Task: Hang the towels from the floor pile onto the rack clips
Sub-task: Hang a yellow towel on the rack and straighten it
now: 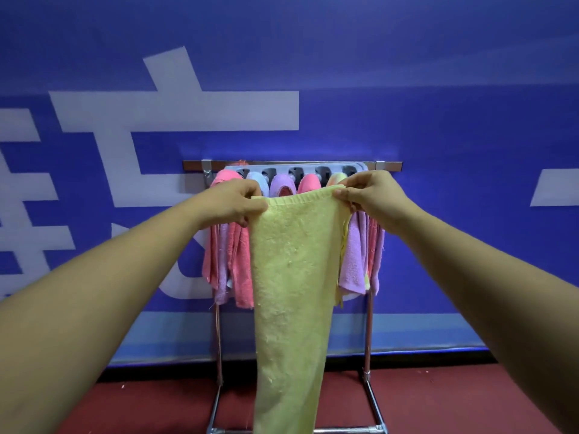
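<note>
From the head camera we see a yellow towel (293, 277) held up by its top hem between both hands, in front of the rack (388, 166). Our left hand (233, 202) pinches the hem's left corner, fingers curled shut over the cloth with the thumb pressed on the near face. Our right hand (368, 191) grips the right corner the same way, thumb and forefinger closed on the folded edge, the other fingers bent behind it. The hem runs stretched between the two hands, slightly higher on the right, and the rest of the towel hangs straight down, narrowing toward the bottom of the frame.

Behind the towel stands the metal rack, its top bar level with our knuckles and its legs reaching down to the dark red floor (438, 402). A grey clip strip (297, 170) lies along the bar, and towels already hang from it: a pink towel (225, 180) at the left, then pale blue, a purple towel (280, 184), a coral one and a pale yellow one just beside our right fingers. Their lower parts fall behind and to either side of the yellow towel, which covers the middle of the rack. A blue wall (438, 89) with large white markings fills the background.

The yellow towel is terry cloth, nubbly, with a ribbed band at the hem and small pulled threads across its face.
</note>
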The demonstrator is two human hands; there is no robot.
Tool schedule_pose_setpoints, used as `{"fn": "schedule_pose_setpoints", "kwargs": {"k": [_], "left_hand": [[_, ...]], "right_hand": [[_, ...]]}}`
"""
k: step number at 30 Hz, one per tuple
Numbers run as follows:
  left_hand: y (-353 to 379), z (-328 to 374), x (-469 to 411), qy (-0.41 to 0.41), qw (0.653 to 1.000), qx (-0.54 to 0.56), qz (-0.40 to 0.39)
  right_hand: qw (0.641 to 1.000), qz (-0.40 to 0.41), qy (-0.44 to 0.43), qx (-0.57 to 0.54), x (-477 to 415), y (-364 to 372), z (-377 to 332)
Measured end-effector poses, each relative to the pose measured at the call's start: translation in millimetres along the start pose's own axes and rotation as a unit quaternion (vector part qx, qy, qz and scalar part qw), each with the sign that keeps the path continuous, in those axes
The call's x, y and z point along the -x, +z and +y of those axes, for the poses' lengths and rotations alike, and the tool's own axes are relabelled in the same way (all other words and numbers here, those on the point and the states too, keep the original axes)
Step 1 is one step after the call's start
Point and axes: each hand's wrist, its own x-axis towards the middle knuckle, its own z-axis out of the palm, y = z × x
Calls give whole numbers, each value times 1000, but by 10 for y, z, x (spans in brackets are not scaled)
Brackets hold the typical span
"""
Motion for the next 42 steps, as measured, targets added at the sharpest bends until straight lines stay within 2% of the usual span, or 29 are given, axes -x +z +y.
{"fn": "schedule_pose_setpoints", "kwargs": {"k": [2, 5, 9, 11, 12, 15, 18, 21, 23, 25, 29, 32, 42], "left_hand": [[-29, 61, 81, 21, 998, 48, -24], [-103, 109, 172, 47, 976, 180, -113], [-149, 247, 272, 78, 964, 184, -176], [-154, 332, 322, 83, 966, 146, -195], [-146, 365, 338, 101, 972, 92, -189], [-113, 474, 363, 172, 975, -100, -95], [-79, 566, 377, 203, 973, -70, -87], [-40, 661, 407, 247, 964, -23, -93], [5, 721, 434, 246, 959, 24, -137], [43, 762, 434, 219, 965, 5, -145], [88, 667, 305, 165, 982, -88, -16], [114, 568, 223, 139, 986, -75, 59], [129, 546, 196, 123, 981, -117, 91]], "right_hand": [[1000, 5, 16, -21, -9, 14, -30], [998, -3, 38, -50, -4, 13, -63], [994, -30, 69, -85, 10, 17, -68], [991, -33, 79, -102, 2, 26, -61], [990, -33, 84, -108, -2, 26, -53], [990, -28, 97, -96, 4, 22, -44], [988, -30, 117, -100, 26, 38, -63], [976, -69, 137, -154, 62, 94, -136], [970, -97, 137, -175, 88, 139, -191], [970, -117, 128, -168, 122, 173, -259], [966, -124, 118, -193, 191, 241, -378], [956, -114, 119, -244, 241, 309, -421], [944, -129, 91, -289, 312, 398, -428]]}}
